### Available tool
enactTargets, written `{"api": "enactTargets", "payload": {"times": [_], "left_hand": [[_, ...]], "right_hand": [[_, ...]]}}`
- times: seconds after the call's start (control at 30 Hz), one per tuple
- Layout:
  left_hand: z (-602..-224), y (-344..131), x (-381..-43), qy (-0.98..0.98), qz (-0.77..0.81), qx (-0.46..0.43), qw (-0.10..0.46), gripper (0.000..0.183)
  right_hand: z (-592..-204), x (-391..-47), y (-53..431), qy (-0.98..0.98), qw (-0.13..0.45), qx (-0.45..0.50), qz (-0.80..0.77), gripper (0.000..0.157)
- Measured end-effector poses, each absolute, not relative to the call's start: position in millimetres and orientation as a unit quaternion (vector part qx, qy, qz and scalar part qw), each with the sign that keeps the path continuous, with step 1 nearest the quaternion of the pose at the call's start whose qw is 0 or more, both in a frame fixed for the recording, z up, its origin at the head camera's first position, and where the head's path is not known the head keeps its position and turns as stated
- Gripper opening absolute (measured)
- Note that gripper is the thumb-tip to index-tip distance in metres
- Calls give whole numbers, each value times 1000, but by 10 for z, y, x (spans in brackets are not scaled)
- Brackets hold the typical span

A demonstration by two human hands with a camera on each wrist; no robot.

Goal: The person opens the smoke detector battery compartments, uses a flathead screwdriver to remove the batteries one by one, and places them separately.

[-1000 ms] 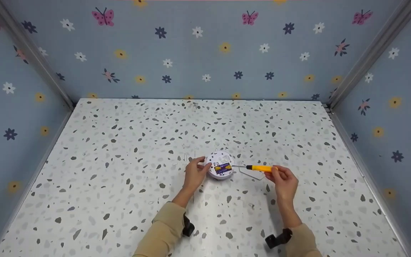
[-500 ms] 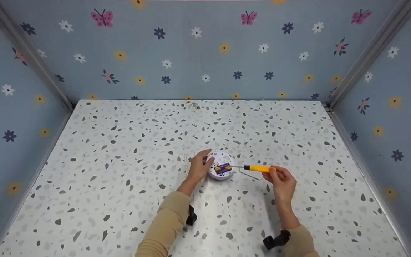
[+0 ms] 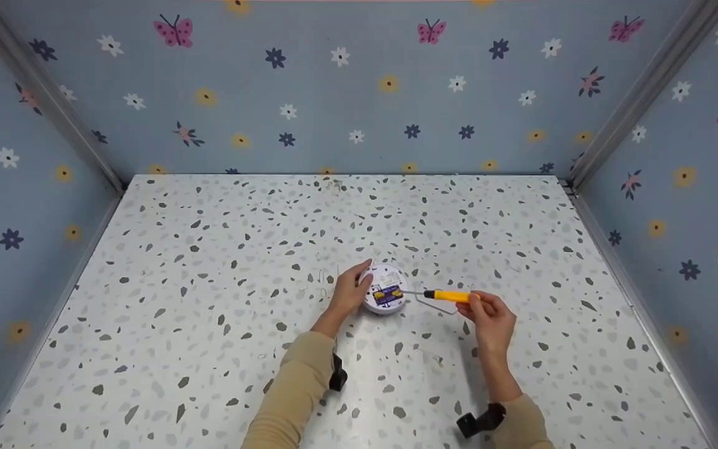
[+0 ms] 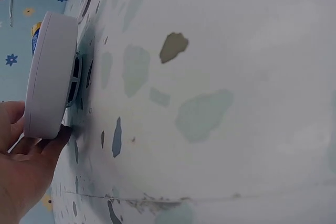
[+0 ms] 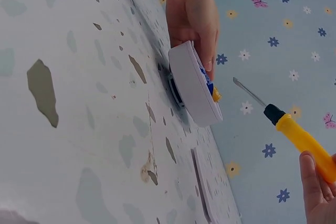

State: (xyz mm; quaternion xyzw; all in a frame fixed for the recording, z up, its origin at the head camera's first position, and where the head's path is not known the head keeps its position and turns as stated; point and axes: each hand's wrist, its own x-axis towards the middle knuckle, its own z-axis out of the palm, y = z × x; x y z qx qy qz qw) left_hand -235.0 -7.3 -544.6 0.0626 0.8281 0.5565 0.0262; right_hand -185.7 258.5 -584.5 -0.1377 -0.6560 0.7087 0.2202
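A round white device [image 3: 384, 305], possibly a smoke alarm, has blue-and-yellow batteries [image 5: 212, 90] in its upward face. My left hand [image 3: 349, 292] holds its left side, thumb on the upper face and fingers around the far side and below, as the left wrist view [image 4: 29, 174] also shows. In my right hand [image 3: 493, 321] is a screwdriver [image 3: 449, 296] with a yellow handle and black collar, pinched near the handle's end. Its metal tip points left over the device; in the right wrist view [image 5: 252, 93] the shaft stands apart from the batteries.
A flat white plate, perhaps a cover [image 3: 439, 304], lies on the table just right of the device. The speckled white table [image 3: 209, 343] is bounded by flower-and-butterfly panels [image 3: 334, 81] at the back and both sides.
My left hand has shifted up and right and taken a fuller hold of the device's rim. The screwdriver has moved slightly left, its tip now over the device.
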Motion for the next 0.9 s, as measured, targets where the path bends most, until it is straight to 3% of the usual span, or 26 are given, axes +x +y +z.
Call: {"api": "enactTargets", "payload": {"times": [0.9], "left_hand": [[-5462,-122,-2068,796,604,-30,-24,36]], "right_hand": [[-5880,-1835,2529,-644,220,-138,720,36]]}}
